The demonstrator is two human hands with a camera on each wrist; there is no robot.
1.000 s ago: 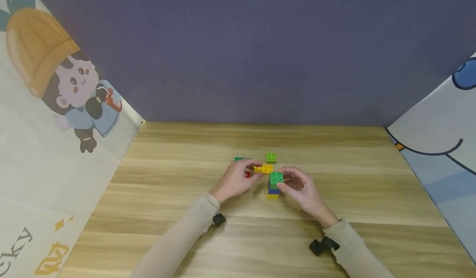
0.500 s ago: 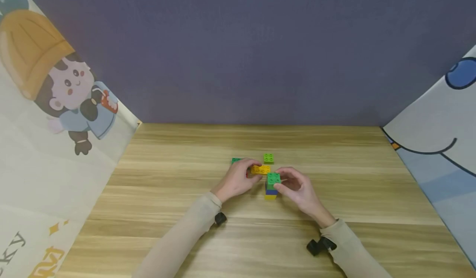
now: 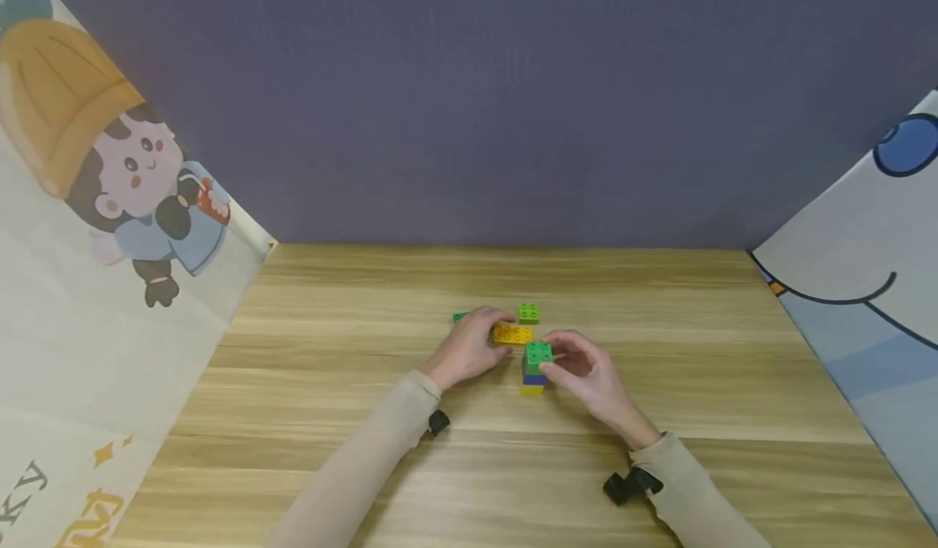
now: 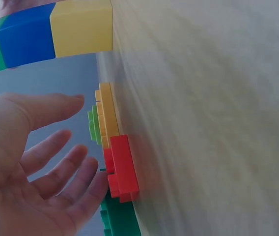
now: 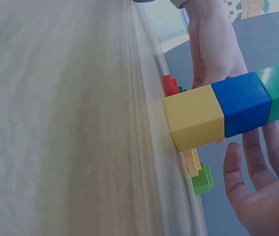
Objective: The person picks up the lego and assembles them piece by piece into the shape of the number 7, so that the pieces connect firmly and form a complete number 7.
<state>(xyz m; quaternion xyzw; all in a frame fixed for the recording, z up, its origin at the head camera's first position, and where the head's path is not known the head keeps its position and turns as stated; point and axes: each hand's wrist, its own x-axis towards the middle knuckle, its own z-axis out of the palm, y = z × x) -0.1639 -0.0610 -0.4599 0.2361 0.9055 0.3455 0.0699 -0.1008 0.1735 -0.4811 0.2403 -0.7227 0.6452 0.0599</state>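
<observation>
A stack of bricks stands upright on the wooden table, with a green toy brick (image 3: pixel 538 352) on top, a blue brick (image 5: pixel 241 104) in the middle and a yellow brick (image 5: pixel 194 118) at the bottom. My right hand (image 3: pixel 592 375) pinches the green brick between thumb and fingers. Just left of the stack, my left hand (image 3: pixel 471 346) hovers with spread fingers beside a flat yellow-orange brick (image 3: pixel 513 334). Nothing is in its grasp in the left wrist view. Below its fingers there lies a red brick (image 4: pixel 124 166), hidden from the head view.
A lime green brick (image 3: pixel 528 313) lies behind the yellow-orange one. Mostly covered by the left hand, a dark green brick (image 3: pixel 459 317) lies farther left. The wooden table (image 3: pixel 659 312) ends at a dark back panel (image 3: pixel 513 108), with printed side panels left and right.
My left hand has shifted slightly right over the loose bricks, covering the red brick and more of the dark green one. The right hand keeps its hold on the stack's green brick.
</observation>
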